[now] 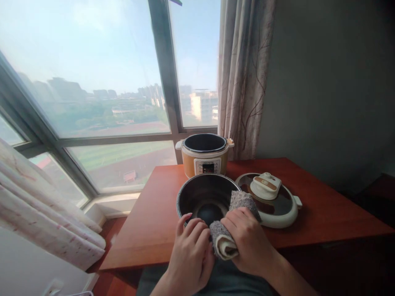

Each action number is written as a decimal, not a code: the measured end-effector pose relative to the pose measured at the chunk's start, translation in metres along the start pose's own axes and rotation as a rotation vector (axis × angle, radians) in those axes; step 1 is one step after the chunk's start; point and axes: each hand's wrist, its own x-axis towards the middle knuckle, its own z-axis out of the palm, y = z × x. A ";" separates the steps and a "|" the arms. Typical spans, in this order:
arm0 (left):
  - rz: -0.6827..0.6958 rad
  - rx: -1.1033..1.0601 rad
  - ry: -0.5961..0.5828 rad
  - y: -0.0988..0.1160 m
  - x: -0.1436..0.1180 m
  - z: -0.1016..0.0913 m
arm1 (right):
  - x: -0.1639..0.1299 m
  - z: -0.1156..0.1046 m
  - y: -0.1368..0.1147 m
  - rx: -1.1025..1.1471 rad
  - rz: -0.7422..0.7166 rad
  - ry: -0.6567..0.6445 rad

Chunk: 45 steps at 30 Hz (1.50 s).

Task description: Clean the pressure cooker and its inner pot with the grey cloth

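Your left hand [189,246] and right hand [247,236] are nearest the head camera, both at the near side of an open black pot [191,197]. Your left fingers are bent over the pot's near rim, left of its middle, apparently gripping it; your left thumb's contact is unclear. Your right hand is closed firmly round a folded grey cloth [242,200] with a pale underside; one end of it rests against the pot's right rim, while the rolled end pokes out toward you, close beside your left fingers.

Your lap [222,279] is just below the pot. The pot's base is hidden, so whether it stands on the reddish table [145,222] or is held up cannot be told.

Behind the pot stands a tan and white cooker [204,160], its top uncovered. To the pot's right lies a round lid [271,206], handle upward. Beyond and to its left are windows [114,107].

Judging by looks, the pot is rigid and smooth, probably modest in weight, and its walls may slip under bare fingers; the rim offers the surest hold. Your cloth seems soft, light and springy, best gripped through its folded middle.
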 end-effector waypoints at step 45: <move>-0.111 0.011 0.184 0.007 -0.004 0.037 | 0.005 -0.024 0.034 0.348 -0.192 -0.052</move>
